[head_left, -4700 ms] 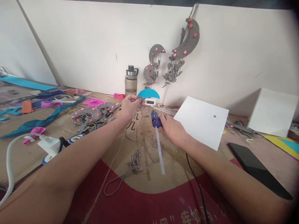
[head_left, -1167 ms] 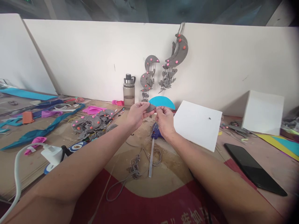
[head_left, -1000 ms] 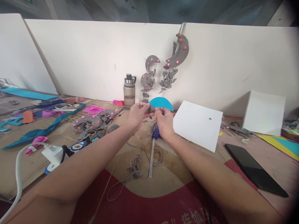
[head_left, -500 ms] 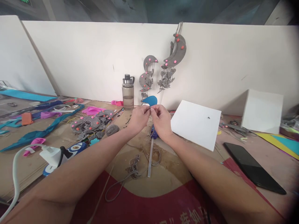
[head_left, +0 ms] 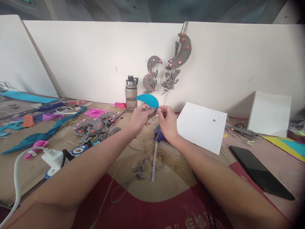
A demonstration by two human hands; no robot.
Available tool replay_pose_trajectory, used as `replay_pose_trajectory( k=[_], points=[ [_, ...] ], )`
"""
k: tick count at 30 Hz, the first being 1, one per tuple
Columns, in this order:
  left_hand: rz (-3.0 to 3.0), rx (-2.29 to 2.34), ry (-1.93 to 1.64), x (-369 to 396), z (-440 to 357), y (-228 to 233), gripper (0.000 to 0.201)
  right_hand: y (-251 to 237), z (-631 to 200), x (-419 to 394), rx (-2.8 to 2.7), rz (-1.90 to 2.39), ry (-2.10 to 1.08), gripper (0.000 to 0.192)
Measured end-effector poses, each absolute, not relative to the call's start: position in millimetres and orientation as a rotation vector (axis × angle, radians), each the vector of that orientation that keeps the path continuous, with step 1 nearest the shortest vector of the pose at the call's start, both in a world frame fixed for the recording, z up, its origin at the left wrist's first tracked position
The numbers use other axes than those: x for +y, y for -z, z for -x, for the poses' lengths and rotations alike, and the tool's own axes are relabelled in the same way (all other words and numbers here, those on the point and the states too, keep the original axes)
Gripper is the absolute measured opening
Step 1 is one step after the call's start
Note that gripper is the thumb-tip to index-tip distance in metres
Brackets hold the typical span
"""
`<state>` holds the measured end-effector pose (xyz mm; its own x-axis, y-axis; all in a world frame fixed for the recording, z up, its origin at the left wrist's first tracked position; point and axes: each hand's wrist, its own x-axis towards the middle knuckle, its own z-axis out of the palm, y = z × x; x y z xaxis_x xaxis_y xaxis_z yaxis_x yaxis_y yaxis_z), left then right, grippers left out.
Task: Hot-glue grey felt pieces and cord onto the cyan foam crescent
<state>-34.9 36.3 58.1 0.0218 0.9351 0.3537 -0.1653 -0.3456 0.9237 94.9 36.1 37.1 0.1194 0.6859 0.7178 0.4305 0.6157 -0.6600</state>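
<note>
A blue crescent-shaped piece [head_left: 150,100], probably felt, is held up off the table. My left hand [head_left: 140,118] pinches its lower edge between thumb and fingers. At the crescent's right end, my right hand [head_left: 168,122] has thumb and forefinger pressed together; what lies between them is too small to make out. Below the hands is a blue glue gun [head_left: 161,135], partly hidden by my right hand, with a clear glue stick [head_left: 154,162] sticking out toward me. Loose grey cord [head_left: 139,167] lies tangled beside the stick.
Grey crescent hangings [head_left: 182,52] with pink and orange dots hang against the white board [head_left: 90,57]. A water bottle [head_left: 131,93] stands behind my left hand. A white panel [head_left: 202,127] and a black phone [head_left: 260,171] lie to the right; a charger [head_left: 52,159] is at left.
The blue crescent has turned, rising and swinging left, so its broad face shows now. My left hand has tilted and lowered slightly; my hands are a little further apart.
</note>
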Motion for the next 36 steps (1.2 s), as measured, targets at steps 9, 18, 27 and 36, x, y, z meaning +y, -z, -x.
replay_pose_trajectory(
  k=[9,18,27,36],
  points=[
    [-1.333,0.775,-1.399,46.3,38.7,-54.4,0.028,-37.2,-98.8,38.1,-1.533,0.974,-0.158,0.014],
    [-1.199,0.580,-1.384,38.9,33.4,-57.5,0.024,-38.9,-99.1,39.1,-1.502,1.050,-0.181,0.017],
    [-1.145,0.661,-1.581,50.0,40.4,-53.8,0.024,-37.8,-95.0,37.0,-1.545,1.047,-0.354,0.024],
    [-0.964,0.763,-1.790,75.5,66.2,-40.2,0.019,-57.7,-84.0,21.6,-1.663,1.049,-0.849,0.024]
  ],
)
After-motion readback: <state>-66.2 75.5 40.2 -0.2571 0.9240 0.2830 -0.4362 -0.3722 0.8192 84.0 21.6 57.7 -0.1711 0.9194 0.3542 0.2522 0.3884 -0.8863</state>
